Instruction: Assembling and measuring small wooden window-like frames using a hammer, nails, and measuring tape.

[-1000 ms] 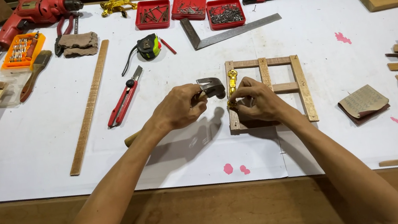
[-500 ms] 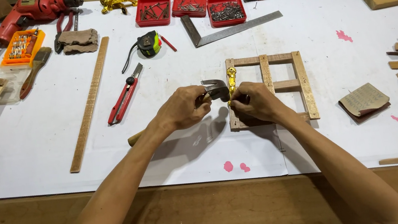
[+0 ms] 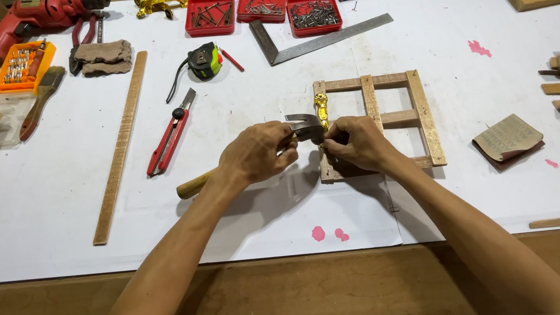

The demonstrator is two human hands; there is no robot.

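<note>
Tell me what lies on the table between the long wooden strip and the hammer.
In the head view, a red-handled cutter lies between the long wooden strip and the hammer held in the left hand.

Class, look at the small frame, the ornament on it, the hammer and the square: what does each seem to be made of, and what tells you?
Small frame: bare wood, pale with visible grain, matt. Ornament: shiny gold, likely brass or plated metal. Hammer, gripped by the left hand: grey metal head, tan wooden handle. Square: flat steel, dull grey sheen.
</note>
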